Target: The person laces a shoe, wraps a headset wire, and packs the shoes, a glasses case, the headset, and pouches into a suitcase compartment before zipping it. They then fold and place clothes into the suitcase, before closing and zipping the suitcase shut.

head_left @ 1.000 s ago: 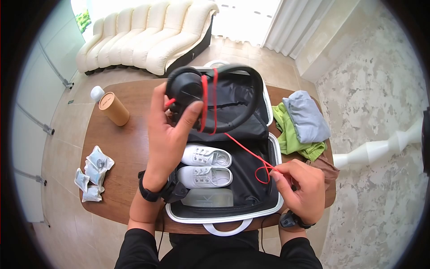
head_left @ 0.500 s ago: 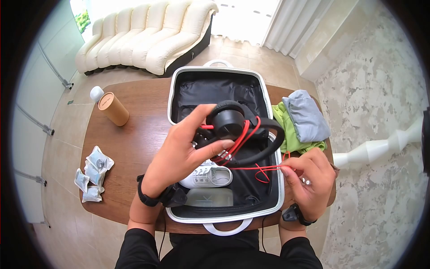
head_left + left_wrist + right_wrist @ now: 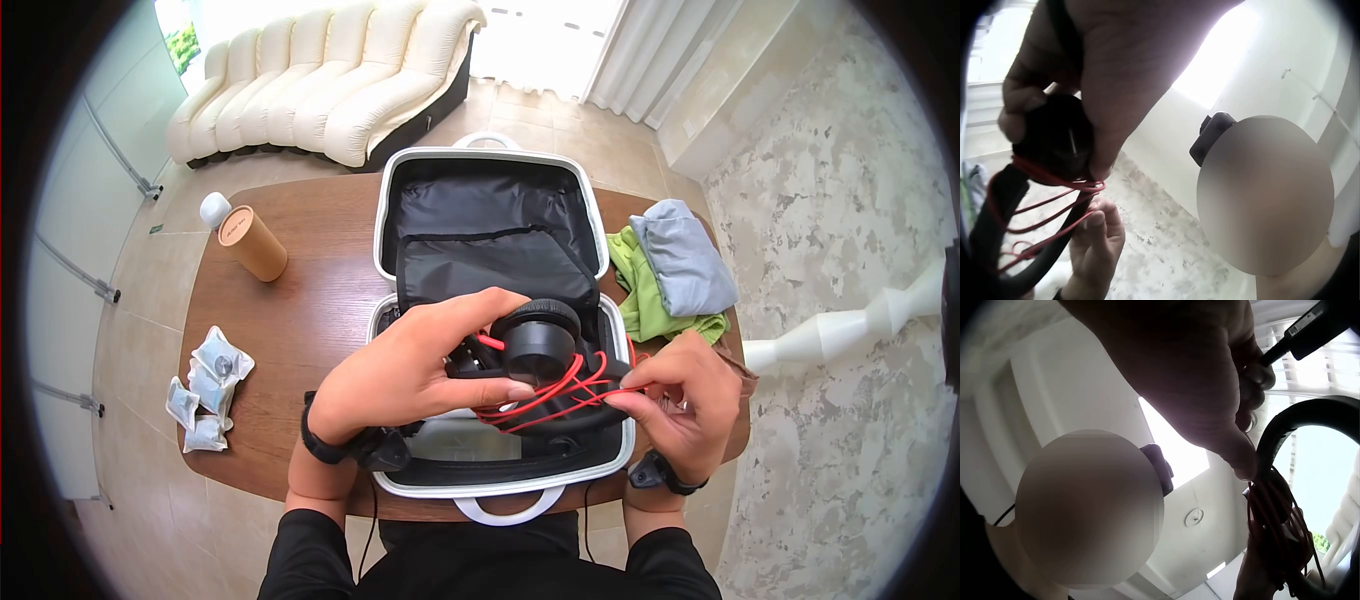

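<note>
My left hand (image 3: 395, 370) grips a pair of black headphones (image 3: 541, 350) by the ear cups, thumb on the near side. Red cable (image 3: 545, 408) is wound in several loops around them. At the right, my right hand (image 3: 690, 395) pinches the cable between thumb and fingers. In the left wrist view the loops cross the headband (image 3: 1060, 250), with the right hand (image 3: 1097, 247) behind it. The headphones are over the lower half of an open white-rimmed suitcase (image 3: 628, 455). A pale translucent case (image 3: 465, 440) lies inside it; the white shoes there are now mostly hidden.
The suitcase stands on a wooden table (image 3: 310, 240). Folded green and grey-blue clothes (image 3: 685, 262) lie at its right. To the left are a brown cardboard tube (image 3: 255, 245), a small white-capped item (image 3: 214, 209) and several pale packets (image 3: 212, 385). A cream sofa (image 3: 320, 85) stands beyond.
My left hand has lowered the headphones from over the suitcase lid toward the lower half, moving them right. My right hand went outward with the cable, then drew back close to the headphones.
</note>
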Action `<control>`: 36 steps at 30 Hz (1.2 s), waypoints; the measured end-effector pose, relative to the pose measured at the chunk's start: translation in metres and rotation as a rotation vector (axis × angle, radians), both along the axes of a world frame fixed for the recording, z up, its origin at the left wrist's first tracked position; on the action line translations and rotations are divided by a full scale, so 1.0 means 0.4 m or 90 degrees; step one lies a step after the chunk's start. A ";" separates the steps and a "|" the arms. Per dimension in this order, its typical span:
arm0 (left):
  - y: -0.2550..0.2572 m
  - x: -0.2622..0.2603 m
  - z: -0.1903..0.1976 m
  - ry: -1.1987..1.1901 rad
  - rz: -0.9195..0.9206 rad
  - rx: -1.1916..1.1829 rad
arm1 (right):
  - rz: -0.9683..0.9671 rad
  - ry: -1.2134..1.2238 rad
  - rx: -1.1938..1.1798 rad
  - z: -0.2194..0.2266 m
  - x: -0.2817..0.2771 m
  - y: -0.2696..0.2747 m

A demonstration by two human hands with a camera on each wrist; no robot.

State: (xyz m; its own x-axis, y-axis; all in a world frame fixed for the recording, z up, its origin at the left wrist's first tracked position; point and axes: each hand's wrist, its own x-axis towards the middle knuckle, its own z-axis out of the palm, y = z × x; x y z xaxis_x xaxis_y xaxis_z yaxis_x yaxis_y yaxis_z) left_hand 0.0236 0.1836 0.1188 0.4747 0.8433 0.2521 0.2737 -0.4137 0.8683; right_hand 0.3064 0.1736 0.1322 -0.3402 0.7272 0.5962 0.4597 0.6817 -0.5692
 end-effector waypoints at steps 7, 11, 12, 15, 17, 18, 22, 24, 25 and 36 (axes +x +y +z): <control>0.004 -0.016 0.002 -0.012 -0.082 -0.014 | 0.155 0.036 -0.009 0.002 0.018 0.026; 0.000 -0.019 0.013 -0.034 -0.126 -0.031 | 0.239 0.095 -0.122 -0.005 0.030 0.029; -0.001 -0.020 0.009 -0.034 -0.126 -0.031 | 0.260 0.195 -0.194 -0.019 0.024 0.024; -0.005 -0.016 -0.009 -0.126 -0.147 -0.059 | 0.271 0.311 -0.265 -0.042 0.009 0.023; -0.010 -0.011 -0.015 -0.200 -0.127 -0.107 | 0.276 0.310 -0.262 -0.035 0.004 0.029; -0.010 -0.008 -0.020 -0.200 -0.127 -0.107 | 0.276 0.310 -0.262 -0.036 0.004 0.029; -0.010 0.005 -0.034 -0.270 -0.121 -0.121 | 0.292 0.395 -0.320 -0.053 -0.011 0.028; -0.015 0.021 -0.043 -0.427 -0.070 -0.154 | 0.298 0.436 -0.329 -0.056 -0.015 0.024; -0.022 0.022 -0.042 -0.462 -0.040 -0.182 | 0.294 0.413 -0.361 -0.056 -0.014 0.023; 0.003 0.014 -0.057 -0.515 0.054 -0.084 | 0.227 0.395 -0.449 -0.040 -0.059 0.022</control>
